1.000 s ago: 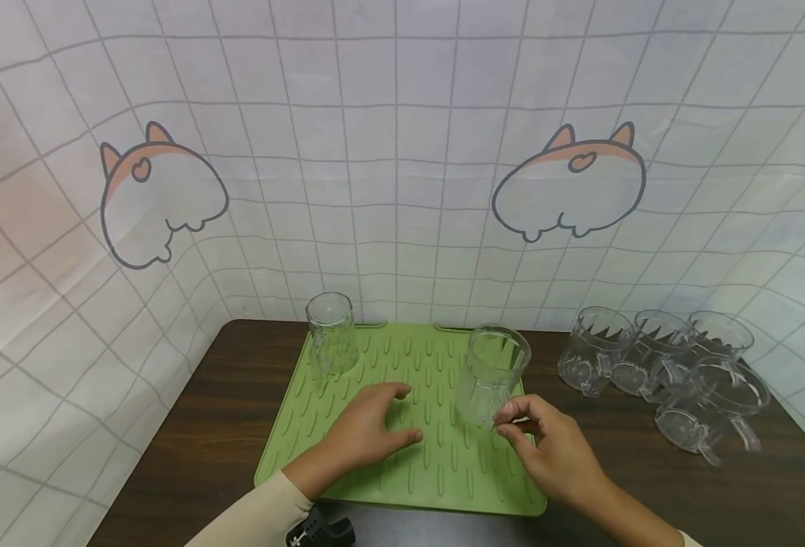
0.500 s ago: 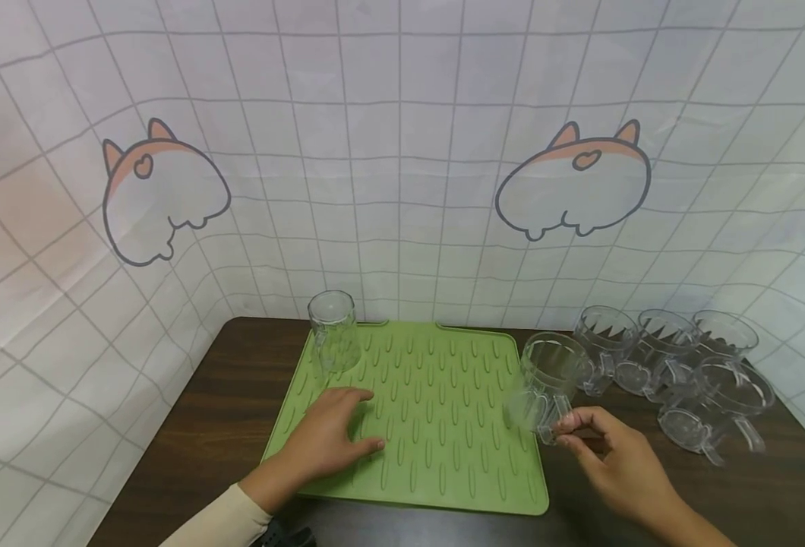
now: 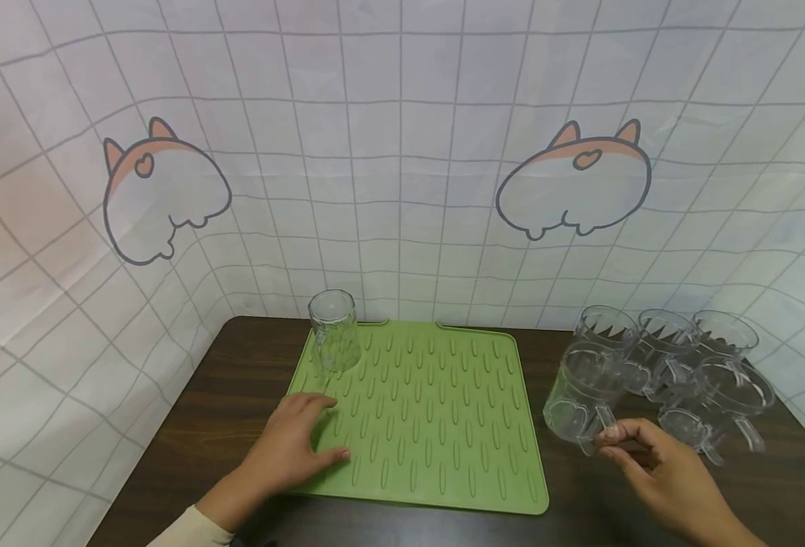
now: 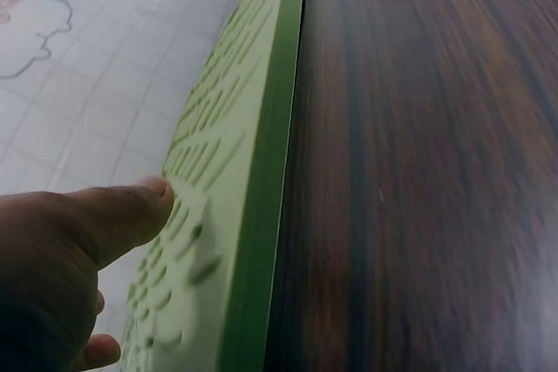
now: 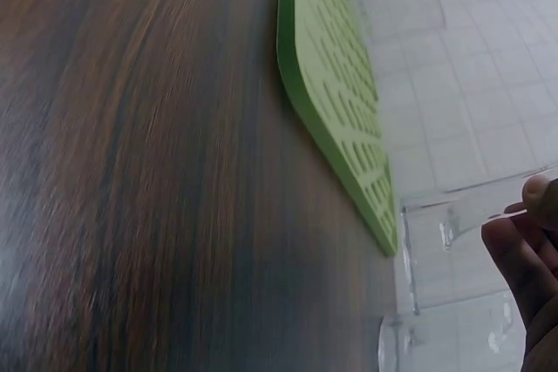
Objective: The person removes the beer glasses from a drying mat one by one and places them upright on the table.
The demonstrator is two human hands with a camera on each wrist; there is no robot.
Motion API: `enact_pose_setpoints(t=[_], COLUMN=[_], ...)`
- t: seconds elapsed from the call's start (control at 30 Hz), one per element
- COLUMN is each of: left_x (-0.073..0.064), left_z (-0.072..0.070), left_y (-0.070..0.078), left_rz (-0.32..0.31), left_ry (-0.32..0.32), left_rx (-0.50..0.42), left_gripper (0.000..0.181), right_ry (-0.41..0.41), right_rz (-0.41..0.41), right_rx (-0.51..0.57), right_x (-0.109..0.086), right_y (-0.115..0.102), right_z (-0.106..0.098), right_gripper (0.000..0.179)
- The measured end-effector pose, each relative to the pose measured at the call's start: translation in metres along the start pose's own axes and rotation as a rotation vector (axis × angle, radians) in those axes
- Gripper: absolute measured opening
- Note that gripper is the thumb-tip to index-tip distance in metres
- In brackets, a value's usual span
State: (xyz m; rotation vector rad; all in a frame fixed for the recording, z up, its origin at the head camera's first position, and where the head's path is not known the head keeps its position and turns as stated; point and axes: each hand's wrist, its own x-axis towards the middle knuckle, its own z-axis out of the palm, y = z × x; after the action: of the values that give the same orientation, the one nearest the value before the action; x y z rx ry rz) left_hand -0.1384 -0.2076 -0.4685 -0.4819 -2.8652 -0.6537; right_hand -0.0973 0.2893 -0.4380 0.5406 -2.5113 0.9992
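Observation:
My right hand point(image 3: 669, 471) pinches the handle of a clear glass mug point(image 3: 580, 391) between thumb and fingers. This mug is upright at the right of the green ridged mat point(image 3: 437, 425), in front of the other mugs. In the right wrist view the mug point(image 5: 453, 259) shows as a see-through wall beside the fingertips. My left hand point(image 3: 282, 444) is over the mat's left part, fingers and thumb spread, holding nothing. In the left wrist view its thumb point(image 4: 131, 215) points across the mat's ridges. A second clear mug point(image 3: 336, 334) stands upright on the mat's back left corner.
Several clear mugs point(image 3: 724, 334) are grouped close together on the dark wooden table point(image 3: 197, 425) at the right. A white grid-patterned curtain point(image 3: 375, 190) with cartoon dog prints hangs behind the table and along both sides.
The right hand has carried the mug rightward, from over the mat to the bare wood near the other mugs. My left hand has drawn back to the left and down.

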Motion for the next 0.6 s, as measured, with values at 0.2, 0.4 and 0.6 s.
enact_pose_setpoints(t=[0.2, 0.4, 0.6], left_x=[-0.012, -0.024, -0.031], left_z=[-0.007, -0.013, -0.016], left_y=[-0.013, -0.024, -0.03], left_rz=[-0.059, -0.129, -0.16], left_ry=[-0.006, -0.058, -0.064], left_rx=[0.008, 0.022, 0.013], left_gripper=[0.091, 0.107, 0.112], right_ry=[-0.023, -0.03, -0.011], right_rz=[0.023, 0.027, 0.032], right_rx=[-0.003, -0.053, -0.072], right_x=[-0.007, -0.014, -0.022], right_y=[0.008, 0.013, 0.025], right_z=[-0.012, -0.022, -0.03], right_gripper=[0.036, 0.036, 0.041])
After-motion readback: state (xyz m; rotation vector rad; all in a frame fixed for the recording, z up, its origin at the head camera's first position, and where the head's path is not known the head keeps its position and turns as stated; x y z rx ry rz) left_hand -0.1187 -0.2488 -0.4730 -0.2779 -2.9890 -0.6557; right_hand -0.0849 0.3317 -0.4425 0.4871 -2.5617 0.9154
